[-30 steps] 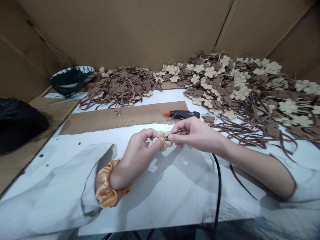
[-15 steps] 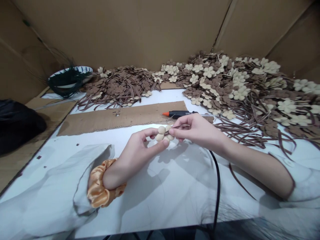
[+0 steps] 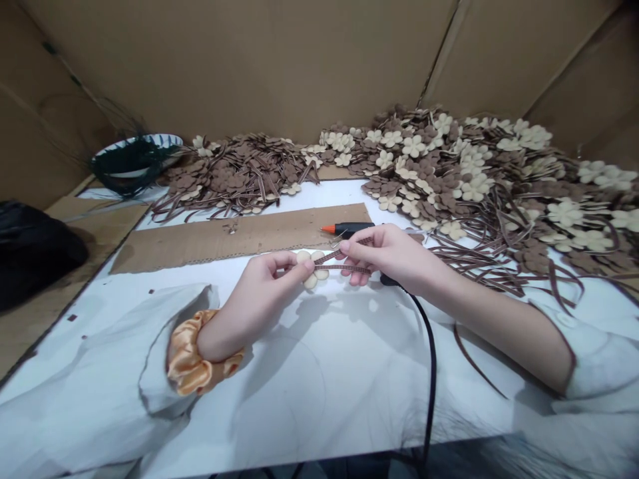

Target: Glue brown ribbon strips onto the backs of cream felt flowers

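Observation:
My left hand [image 3: 267,286] pinches a cream flower [image 3: 310,279] between thumb and fingers, above the white work surface. Across the flower runs a narrow brown ribbon [image 3: 344,268] with light stitched edges, its near end under my left thumb. My right hand [image 3: 384,256] is closed on the ribbon to the right of the flower, holding one length between thumb and forefinger. A second length lies over its lower fingers. Just behind my right hand rests a black tool with an orange tip [image 3: 344,229], partly covered by that hand.
A cardboard strip [image 3: 239,239] lies behind my hands. Piles of brown and cream flowers [image 3: 424,159] fill the back, with loose ribbons [image 3: 474,263] at right. A bowl with dark green strands [image 3: 134,159] and a black bag [image 3: 37,249] stand left. A black cable [image 3: 433,359] hangs over the front edge.
My right hand has drawn the ribbon out to the right, so two lengths now stretch from the flower. My left thumb has moved onto the ribbon at the flower's middle.

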